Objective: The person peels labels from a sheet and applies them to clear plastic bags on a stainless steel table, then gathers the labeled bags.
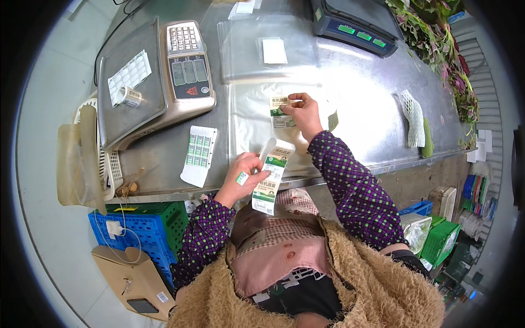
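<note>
My left hand (239, 179) grips a curling strip of green and cream labels (264, 198), thumb on its face, just off the table's front edge. A small green-and-white sticker (241, 177) clings to the back of that hand. My right hand (304, 115) has its fingers closed at a single label (280, 121) of the same kind. This label lies against the top of a stack of clear plastic bags (249, 117); whether it is fully stuck down I cannot tell. Left of the bags lies a sheet of small green stickers (199, 153).
A scale (188, 71) at the left carries a label roll (129, 97) on its pan. Another scale (355, 30) stands at the back. White foam netting (411, 117) and a green vegetable (427, 139) lie at the right, near leafy vegetables (432, 60). Crates (131, 232) stand below.
</note>
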Demonstrator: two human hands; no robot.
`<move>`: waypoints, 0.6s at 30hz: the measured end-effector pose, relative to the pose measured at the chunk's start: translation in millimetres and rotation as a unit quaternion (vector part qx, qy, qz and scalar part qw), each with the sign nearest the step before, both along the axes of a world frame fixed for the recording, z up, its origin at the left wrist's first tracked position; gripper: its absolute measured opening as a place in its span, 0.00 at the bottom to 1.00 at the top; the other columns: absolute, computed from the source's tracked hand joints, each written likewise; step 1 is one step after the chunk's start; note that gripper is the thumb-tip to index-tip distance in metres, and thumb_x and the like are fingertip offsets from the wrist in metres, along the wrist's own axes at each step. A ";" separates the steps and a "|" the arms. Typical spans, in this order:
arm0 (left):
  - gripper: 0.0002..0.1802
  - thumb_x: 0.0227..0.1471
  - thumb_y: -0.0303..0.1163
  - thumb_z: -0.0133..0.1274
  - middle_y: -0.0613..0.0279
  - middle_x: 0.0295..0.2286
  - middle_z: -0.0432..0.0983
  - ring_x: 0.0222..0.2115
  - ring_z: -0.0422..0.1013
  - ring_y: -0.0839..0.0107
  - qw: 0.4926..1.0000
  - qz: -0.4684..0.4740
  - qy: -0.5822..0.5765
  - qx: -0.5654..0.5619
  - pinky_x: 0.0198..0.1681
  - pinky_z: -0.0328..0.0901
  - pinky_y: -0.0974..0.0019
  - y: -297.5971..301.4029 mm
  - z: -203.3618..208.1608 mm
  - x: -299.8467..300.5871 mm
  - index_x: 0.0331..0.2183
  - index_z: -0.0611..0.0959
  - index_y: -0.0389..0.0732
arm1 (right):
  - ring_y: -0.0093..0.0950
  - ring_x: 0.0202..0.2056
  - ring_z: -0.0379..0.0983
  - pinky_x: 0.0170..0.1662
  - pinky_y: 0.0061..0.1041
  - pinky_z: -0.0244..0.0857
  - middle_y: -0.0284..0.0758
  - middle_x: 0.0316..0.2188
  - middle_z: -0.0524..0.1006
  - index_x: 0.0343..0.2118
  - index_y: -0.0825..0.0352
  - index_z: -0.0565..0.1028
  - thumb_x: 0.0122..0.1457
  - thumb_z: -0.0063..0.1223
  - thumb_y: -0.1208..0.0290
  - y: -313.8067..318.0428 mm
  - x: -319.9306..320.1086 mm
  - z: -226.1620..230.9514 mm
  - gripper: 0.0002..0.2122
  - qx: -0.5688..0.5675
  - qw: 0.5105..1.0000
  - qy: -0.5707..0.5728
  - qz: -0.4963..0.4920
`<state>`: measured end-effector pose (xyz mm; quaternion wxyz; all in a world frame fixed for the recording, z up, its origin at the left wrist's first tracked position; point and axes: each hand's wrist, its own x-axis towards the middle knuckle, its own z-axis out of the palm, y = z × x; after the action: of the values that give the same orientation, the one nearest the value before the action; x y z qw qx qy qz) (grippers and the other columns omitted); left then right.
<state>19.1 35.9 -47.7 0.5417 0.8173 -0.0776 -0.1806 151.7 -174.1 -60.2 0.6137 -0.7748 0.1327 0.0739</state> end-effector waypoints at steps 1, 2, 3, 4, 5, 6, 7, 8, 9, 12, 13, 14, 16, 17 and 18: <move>0.09 0.45 0.31 0.64 0.57 0.35 0.74 0.38 0.70 0.66 1.000 0.002 -0.005 0.008 0.40 0.64 0.66 -0.8 -4.3 -2.0 0.25 0.81 0.36 | 0.24 0.27 0.76 0.30 0.23 0.70 0.37 0.26 0.78 0.40 0.74 0.72 0.48 0.65 0.75 0.8 -0.2 -7.9 0.18 -0.018 0.999 -0.035 -0.008; 0.10 0.45 0.31 0.64 0.55 0.37 0.73 0.37 0.71 0.65 1.000 -0.003 -0.007 0.006 0.40 0.65 0.65 -2.5 -5.7 -2.2 0.26 0.81 0.36 | 0.30 0.29 0.77 0.34 0.28 0.72 0.41 0.31 0.78 0.40 0.72 0.73 0.46 0.67 0.73 -1.1 -1.1 -14.5 0.19 -0.109 0.993 -0.036 0.007; 0.10 0.45 0.31 0.64 0.55 0.37 0.73 0.37 0.71 0.65 1.000 0.002 0.005 0.005 0.40 0.65 0.65 -2.0 -5.3 -2.4 0.26 0.81 0.36 | 0.31 0.30 0.77 0.35 0.28 0.71 0.42 0.31 0.78 0.40 0.73 0.72 0.45 0.68 0.71 0.9 -3.8 -8.9 0.20 -0.200 0.978 -0.061 0.026; 0.10 0.45 0.31 0.64 0.55 0.37 0.73 0.37 0.71 0.65 1.000 0.008 0.016 0.003 0.40 0.65 0.65 -2.2 -5.5 -2.5 0.26 0.81 0.36 | 0.32 0.31 0.76 0.36 0.28 0.71 0.43 0.32 0.78 0.40 0.74 0.72 0.45 0.69 0.69 0.7 -7.0 0.8 0.21 -0.288 0.953 -0.085 0.044; 0.10 0.45 0.31 0.64 0.55 0.37 0.73 0.37 0.71 0.64 1.000 0.014 0.026 0.003 0.40 0.66 0.66 -2.2 -6.4 -3.2 0.26 0.81 0.36 | 0.33 0.31 0.76 0.36 0.28 0.71 0.44 0.33 0.78 0.39 0.74 0.72 0.45 0.70 0.67 -2.0 -9.2 7.3 0.23 -0.374 0.919 -0.109 0.062; 0.10 0.45 0.30 0.64 0.56 0.36 0.73 0.35 0.70 0.66 1.000 0.006 -0.027 0.002 0.38 0.65 0.67 -1.6 -11.3 -4.8 0.26 0.80 0.36 | 0.38 0.36 0.76 0.40 0.32 0.71 0.46 0.35 0.77 0.40 0.73 0.72 0.43 0.71 0.64 -23.1 -1.9 12.7 0.25 -0.349 0.933 -0.062 0.055; 0.10 0.44 0.30 0.64 0.55 0.35 0.74 0.35 0.71 0.64 1.000 0.020 -0.015 -0.006 0.38 0.66 0.66 0.7 -10.0 -5.2 0.25 0.81 0.35 | 0.36 0.38 0.76 0.40 0.32 0.71 0.47 0.34 0.77 0.40 0.72 0.72 0.43 0.71 0.63 -45.8 5.4 20.6 0.25 -0.367 0.927 -0.038 0.070; 0.10 0.43 0.30 0.64 0.53 0.35 0.75 0.35 0.72 0.62 0.999 0.031 -0.001 -0.022 0.37 0.66 0.64 -0.9 -8.1 -4.1 0.24 0.81 0.35 | 0.35 0.38 0.76 0.40 0.31 0.71 0.46 0.34 0.77 0.40 0.72 0.72 0.43 0.71 0.61 -55.7 2.1 32.9 0.26 -0.378 0.916 -0.032 0.132; 0.10 0.43 0.30 0.64 0.52 0.34 0.76 0.34 0.73 0.59 0.998 0.046 0.015 -0.036 0.37 0.67 0.63 -4.3 -9.5 -5.3 0.23 0.81 0.35 | 0.34 0.37 0.76 0.39 0.30 0.71 0.45 0.35 0.76 0.40 0.72 0.72 0.43 0.71 0.59 -60.6 -8.2 37.9 0.27 -0.386 0.901 -0.026 0.198; 0.10 0.42 0.28 0.64 0.57 0.27 0.72 0.28 0.70 0.63 0.995 0.018 0.037 -0.091 0.34 0.65 0.65 8.4 -7.2 -10.6 0.23 0.79 0.34 | 0.36 0.29 0.75 0.34 0.30 0.72 0.37 0.37 0.74 0.40 0.60 0.76 0.46 0.67 0.68 -27.9 -71.4 -2.2 0.17 -0.410 0.813 -0.199 0.363; 0.10 0.42 0.28 0.64 0.57 0.26 0.72 0.28 0.70 0.64 0.990 0.000 0.093 -0.110 0.34 0.65 0.65 10.8 4.6 -12.4 0.23 0.79 0.34 | 0.36 0.29 0.75 0.33 0.31 0.72 0.35 0.36 0.74 0.38 0.58 0.77 0.47 0.65 0.71 -21.9 -76.7 14.7 0.14 -0.364 0.843 -0.189 0.349; 0.10 0.42 0.27 0.63 0.56 0.25 0.72 0.28 0.70 0.64 0.993 -0.065 0.041 -0.090 0.34 0.66 0.63 9.8 22.6 -20.2 0.23 0.78 0.34 | 0.36 0.29 0.75 0.33 0.31 0.72 0.35 0.35 0.74 0.36 0.59 0.77 0.47 0.65 0.72 -24.3 -70.8 12.5 0.12 -0.346 0.852 -0.188 0.344; 0.09 0.42 0.26 0.61 0.56 0.24 0.72 0.27 0.70 0.63 0.981 -0.132 -0.038 -0.140 0.32 0.66 0.61 -5.5 39.4 -28.7 0.23 0.76 0.34 | 0.36 0.30 0.75 0.34 0.31 0.72 0.35 0.33 0.74 0.32 0.60 0.78 0.48 0.64 0.72 -31.2 -68.0 7.2 0.08 -0.306 0.876 -0.177 0.327; 0.08 0.41 0.26 0.60 0.56 0.23 0.72 0.27 0.70 0.62 0.977 -0.151 -0.039 -0.145 0.31 0.66 0.61 -9.0 44.4 -30.0 0.23 0.76 0.34 | 0.36 0.30 0.75 0.34 0.31 0.72 0.35 0.33 0.74 0.30 0.61 0.78 0.47 0.64 0.72 -28.6 -69.7 6.8 0.07 -0.289 0.885 -0.169 0.325; 0.08 0.40 0.26 0.60 0.54 0.24 0.73 0.27 0.70 0.60 0.982 -0.156 -0.051 -0.093 0.30 0.65 0.61 -8.8 38.0 -21.4 0.23 0.77 0.34 | 0.36 0.30 0.75 0.34 0.32 0.72 0.35 0.33 0.74 0.29 0.62 0.78 0.47 0.64 0.72 -28.8 -68.5 10.0 0.07 -0.278 0.891 -0.164 0.318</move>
<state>-2.4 27.1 -9.6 0.5756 0.7496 -0.2478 -0.2131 83.2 -202.9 -50.2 0.3299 -0.9156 -0.2084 0.0974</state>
